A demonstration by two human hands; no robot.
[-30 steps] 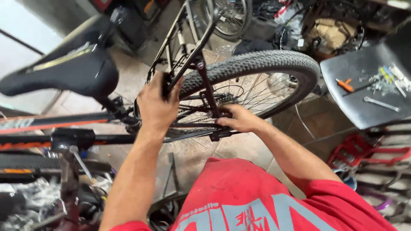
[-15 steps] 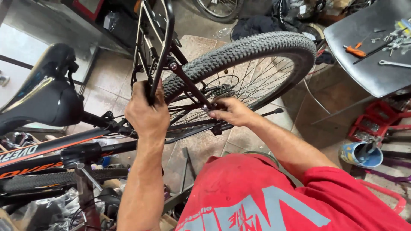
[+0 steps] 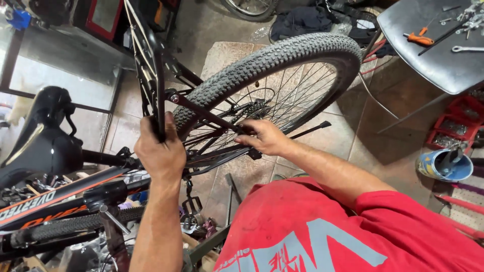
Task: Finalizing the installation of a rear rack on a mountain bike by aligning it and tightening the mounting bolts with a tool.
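Now both hands work a rear rack [image 3: 151,65] onto a bike.
Left hand [image 3: 160,151] is clenched round the stiff metal rack's rail; right hand [image 3: 264,137] pinches its lower strut [image 3: 212,117] beside the wheel [image 3: 282,75]. Rigid and light, best held by rail and strut. Since half a second ago the rack has tilted more upright and the saddle [image 3: 43,146] sits lower left.

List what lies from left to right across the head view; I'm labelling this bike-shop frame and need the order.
Black saddle → left hand gripping the black rear rack → right hand at the rack strut → knobby rear tyre → orange-handled tool on the grey table.
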